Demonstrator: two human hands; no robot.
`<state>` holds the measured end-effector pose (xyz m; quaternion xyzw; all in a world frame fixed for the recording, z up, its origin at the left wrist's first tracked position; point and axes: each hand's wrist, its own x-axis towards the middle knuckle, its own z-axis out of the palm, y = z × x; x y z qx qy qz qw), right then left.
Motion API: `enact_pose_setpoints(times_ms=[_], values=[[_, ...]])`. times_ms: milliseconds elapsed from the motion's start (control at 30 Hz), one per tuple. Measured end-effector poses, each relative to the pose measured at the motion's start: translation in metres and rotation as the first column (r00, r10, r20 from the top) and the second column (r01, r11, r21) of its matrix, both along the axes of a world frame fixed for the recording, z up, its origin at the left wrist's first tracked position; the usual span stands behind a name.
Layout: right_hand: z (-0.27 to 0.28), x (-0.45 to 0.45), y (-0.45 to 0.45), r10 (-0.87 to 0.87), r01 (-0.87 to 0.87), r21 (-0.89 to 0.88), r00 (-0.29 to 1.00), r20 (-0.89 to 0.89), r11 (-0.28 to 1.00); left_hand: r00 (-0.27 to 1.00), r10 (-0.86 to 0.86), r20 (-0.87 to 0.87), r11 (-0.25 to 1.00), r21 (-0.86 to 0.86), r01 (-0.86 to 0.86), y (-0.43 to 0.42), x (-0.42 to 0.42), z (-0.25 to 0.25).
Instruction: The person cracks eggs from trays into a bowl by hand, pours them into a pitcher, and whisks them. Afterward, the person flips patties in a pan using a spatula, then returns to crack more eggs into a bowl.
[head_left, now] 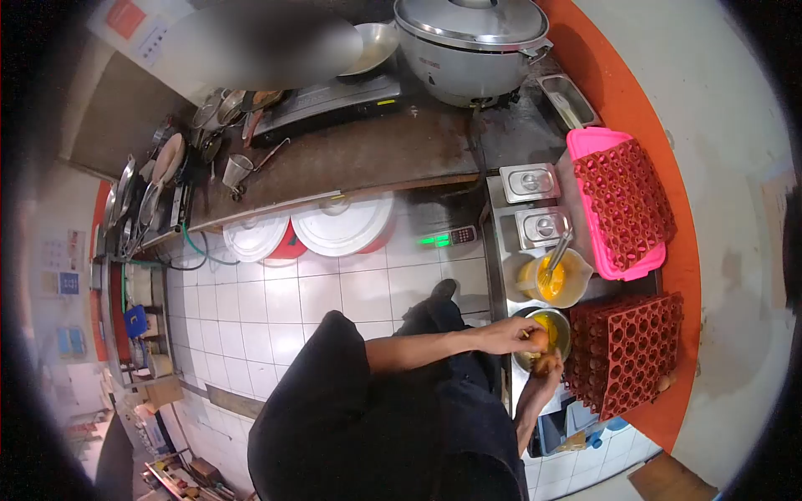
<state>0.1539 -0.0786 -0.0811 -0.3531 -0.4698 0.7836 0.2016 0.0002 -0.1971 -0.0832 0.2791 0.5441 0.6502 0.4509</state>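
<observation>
My left hand (516, 335) is closed around a brown egg (539, 340) above a metal bowl (565, 328). Just below it, my right hand (543, 382) grips a second brown egg or piece of shell (547, 364). I cannot tell whether these are whole eggs or two shell halves. Yellow egg (547, 321) shows inside the bowl, partly hidden by my fingers. Beyond the bowl stands a translucent pitcher (578, 284) of yellow liquid egg, with a metal whisk (558, 253) leaning in it.
Stacked red egg trays (639, 355) stand beside the bowl. Another egg tray (622, 200) lies on a pink container (589, 146). Two lidded steel pans (529, 182) sit past the pitcher. A large cooker (472, 58) is on the far counter; white-lidded tubs (342, 221) stand beneath.
</observation>
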Motion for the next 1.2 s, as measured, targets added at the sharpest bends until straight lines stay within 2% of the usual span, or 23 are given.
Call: enact_pose_setpoints(times_ms=[67, 100, 133, 167, 233, 267, 300, 367, 433, 467, 500, 567, 633, 700, 767, 833, 900, 933, 1000, 1067, 1100, 1167, 1200], values=[[0.022, -0.014, -0.008, -0.088, 0.059, 0.202, 0.987, 0.136, 0.978, 0.999, -0.033, 0.013, 0.999, -0.022, 0.033, 0.007, -0.005, -0.01], [0.027, -0.016, -0.01, -0.101, 0.033, 0.309, 0.973, 0.206, 0.951, 0.998, -0.061, 0.029, 0.997, -0.042, 0.062, 0.01, -0.005, -0.015], [0.027, -0.016, -0.009, -0.121, 0.026, 0.367, 0.963, 0.24, 0.93, 0.998, -0.061, -0.01, 0.998, -0.016, 0.061, 0.015, -0.004, -0.019], [0.026, -0.013, -0.003, -0.16, 0.027, 0.43, 0.947, 0.278, 0.903, 0.989, -0.132, -0.071, 0.991, -0.019, 0.131, 0.024, -0.006, -0.026], [0.02, -0.012, 0.002, -0.287, 0.16, 0.404, 0.917, 0.277, 0.901, 0.986, -0.112, 0.121, 0.994, 0.002, 0.113, 0.04, 0.004, -0.038], [0.024, -0.013, 0.003, -0.316, 0.191, 0.409, 0.911, 0.264, 0.892, 0.981, -0.171, 0.095, 0.985, -0.013, 0.173, 0.045, 0.003, -0.038], [0.029, -0.016, 0.003, -0.34, 0.219, 0.409, 0.907, 0.249, 0.886, 0.966, -0.186, 0.182, 0.982, 0.03, 0.184, 0.05, 0.004, -0.038], [0.024, -0.01, 0.01, -0.3, 0.106, 0.479, 0.888, 0.349, 0.871, 0.939, -0.208, 0.274, 0.976, 0.002, 0.216, 0.06, 0.005, -0.034], [0.019, -0.001, 0.013, -0.302, -0.023, 0.664, 0.878, 0.372, 0.748, 0.925, -0.257, 0.28, 0.963, -0.007, 0.27, 0.07, 0.007, -0.04], [0.03, -0.002, 0.013, -0.314, 0.092, 0.553, 0.893, 0.322, 0.828, 0.904, -0.264, 0.335, 0.958, -0.021, 0.287, 0.072, 0.01, -0.036], [0.037, 0.0, 0.016, -0.347, 0.119, 0.557, 0.88, 0.323, 0.822, 0.885, -0.259, 0.387, 0.954, -0.039, 0.296, 0.074, 0.011, -0.032], [0.046, 0.004, 0.019, -0.53, 0.362, 0.497, 0.81, 0.252, 0.789, 0.884, -0.305, 0.355, 0.937, -0.055, 0.345, 0.08, 0.015, -0.033], [0.047, 0.005, 0.02, -0.595, 0.434, 0.484, 0.764, 0.25, 0.76, 0.9, -0.319, 0.296, 0.935, -0.056, 0.35, 0.086, 0.02, -0.032], [0.025, 0.008, 0.022, -0.404, 0.016, 0.676, 0.812, 0.42, 0.736, 0.903, -0.362, 0.232, 0.917, -0.085, 0.39, 0.092, 0.027, -0.055], [0.009, 0.012, 0.023, -0.362, -0.009, 0.681, 0.841, 0.402, 0.733, 0.938, -0.32, 0.134, 0.934, -0.121, 0.336, 0.095, 0.028, -0.06], [0.003, 0.011, 0.029, -0.424, 0.177, 0.597, 0.854, 0.302, 0.782, 0.939, -0.312, 0.143, 0.932, -0.145, 0.332, 0.096, 0.02, -0.063], [0.006, 0.011, 0.029, -0.46, 0.224, 0.589, 0.841, 0.286, 0.776, 0.916, -0.328, 0.23, 0.93, -0.091, 0.356, 0.095, 0.015, -0.065], [0.001, 0.01, 0.031, -0.445, 0.242, 0.544, 0.85, 0.28, 0.803, 0.915, -0.332, 0.228, 0.929, -0.09, 0.359, 0.098, 0.014, -0.059], [-0.005, 0.011, 0.037, -0.435, 0.261, 0.5, 0.859, 0.269, 0.826, 0.891, -0.282, 0.356, 0.932, -0.118, 0.343, 0.103, 0.011, -0.047], [-0.001, 0.014, 0.05, -0.236, 0.126, 0.371, 0.934, 0.269, 0.92, 0.873, -0.255, 0.416, 0.933, -0.132, 0.336, 0.107, 0.007, -0.047], [0.001, 0.017, 0.058, -0.237, 0.126, 0.371, 0.934, 0.268, 0.92, 0.89, -0.283, 0.357, 0.926, -0.14, 0.35, 0.109, 0.003, -0.051], [0.021, 0.017, 0.073, 0.043, -0.291, 0.372, 0.834, 0.549, 0.881, 0.904, -0.31, 0.294, 0.919, -0.15, 0.364, 0.114, -0.003, -0.041], [0.015, 0.019, 0.077, 0.041, -0.289, 0.372, 0.835, 0.549, 0.882, 0.888, -0.357, 0.29, 0.9, -0.149, 0.41, 0.115, -0.006, -0.036]])
